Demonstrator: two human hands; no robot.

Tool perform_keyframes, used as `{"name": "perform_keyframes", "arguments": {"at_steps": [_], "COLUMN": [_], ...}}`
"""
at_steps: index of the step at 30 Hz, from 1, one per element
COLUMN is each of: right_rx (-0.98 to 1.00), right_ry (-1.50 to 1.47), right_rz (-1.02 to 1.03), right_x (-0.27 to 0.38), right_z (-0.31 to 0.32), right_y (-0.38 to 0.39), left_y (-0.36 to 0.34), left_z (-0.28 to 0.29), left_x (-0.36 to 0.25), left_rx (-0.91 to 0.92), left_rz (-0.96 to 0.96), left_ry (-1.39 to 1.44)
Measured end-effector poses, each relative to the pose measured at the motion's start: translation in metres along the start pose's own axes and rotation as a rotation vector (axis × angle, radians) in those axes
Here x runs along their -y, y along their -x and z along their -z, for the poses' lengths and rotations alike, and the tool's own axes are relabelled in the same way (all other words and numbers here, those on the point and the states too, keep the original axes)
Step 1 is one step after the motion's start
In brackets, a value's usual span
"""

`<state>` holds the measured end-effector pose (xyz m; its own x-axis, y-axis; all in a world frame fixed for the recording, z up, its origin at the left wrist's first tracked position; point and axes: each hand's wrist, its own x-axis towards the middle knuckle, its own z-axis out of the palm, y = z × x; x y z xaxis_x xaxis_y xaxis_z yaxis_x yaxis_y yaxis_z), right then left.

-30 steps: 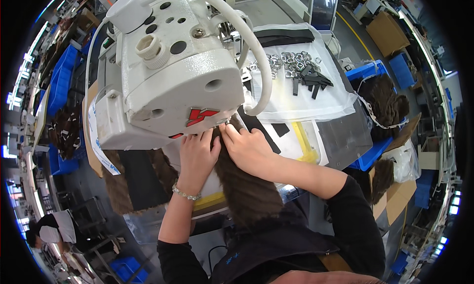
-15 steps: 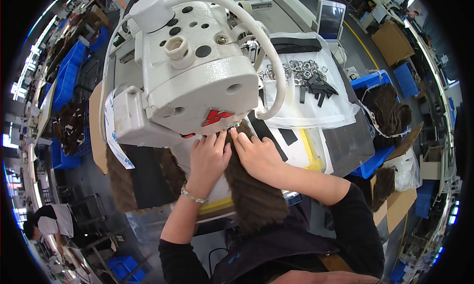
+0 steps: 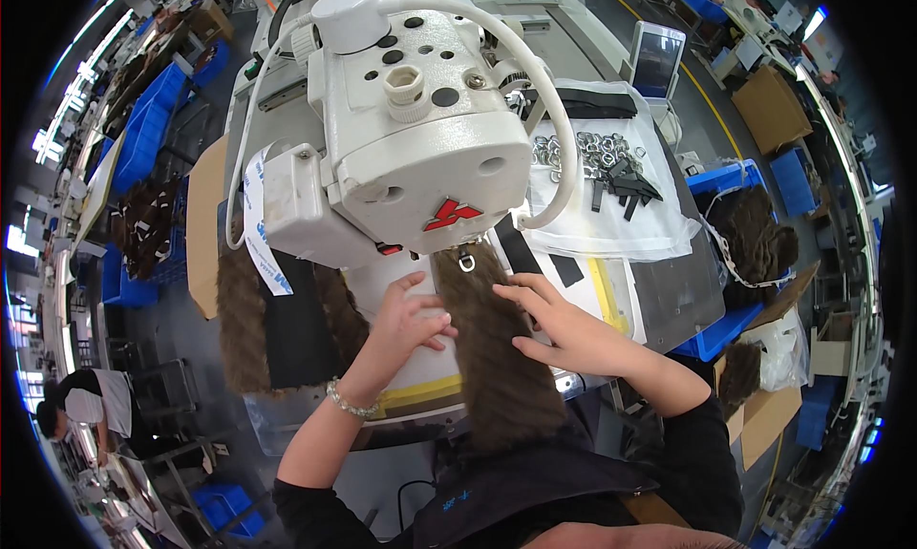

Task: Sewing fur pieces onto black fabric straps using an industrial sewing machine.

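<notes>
A brown fur strip (image 3: 501, 358) runs from under the white sewing machine head (image 3: 430, 167) toward my lap. A small metal D-ring (image 3: 466, 262) lies on its far end, just below the machine. My left hand (image 3: 411, 322) is open beside the strip's left edge, fingers bent and apart, holding nothing. On the other side, my right hand (image 3: 559, 331) is open, its fingers spread over the strip's right edge; whether they press on the fur I cannot tell. The needle area is hidden by the machine head.
Left of the machine lies a brown fur piece (image 3: 246, 334) with a black band (image 3: 298, 325) along it. At the back right, a white sheet (image 3: 611, 239) carries metal rings (image 3: 587, 150) and black straps (image 3: 629, 188). Beyond stands a screen (image 3: 659, 60). A blue bin (image 3: 712, 334) with fur flanks the table.
Both hands have drawn back from under the machine head and spread apart, letting go of the strip's far end. The D-ring there now shows. The view has shifted slightly.
</notes>
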<state>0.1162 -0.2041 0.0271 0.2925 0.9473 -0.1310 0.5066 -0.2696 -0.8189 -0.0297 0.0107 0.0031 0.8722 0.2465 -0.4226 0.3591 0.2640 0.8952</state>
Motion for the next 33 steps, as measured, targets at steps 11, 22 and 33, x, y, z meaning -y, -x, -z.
{"name": "perform_keyframes", "arguments": {"at_steps": [11,22,33], "right_rx": [-0.054,-0.128,-0.131], "right_ry": [-0.465,-0.478,-0.771], "right_rz": [-0.198,-0.052,-0.090], "right_x": [-0.010,0.008,-0.001], "right_z": [0.007,-0.013,-0.024], "right_y": [-0.001,-0.023,-0.033], "left_y": [0.001,0.003,0.006], "left_z": [-0.026,-0.047,-0.039], "left_x": [0.011,0.009,0.036], "left_rx": [0.312,0.003,-0.196], "left_rz": [-0.222,-0.484,-0.688], "left_ry": [0.148,-0.151,-0.324]}}
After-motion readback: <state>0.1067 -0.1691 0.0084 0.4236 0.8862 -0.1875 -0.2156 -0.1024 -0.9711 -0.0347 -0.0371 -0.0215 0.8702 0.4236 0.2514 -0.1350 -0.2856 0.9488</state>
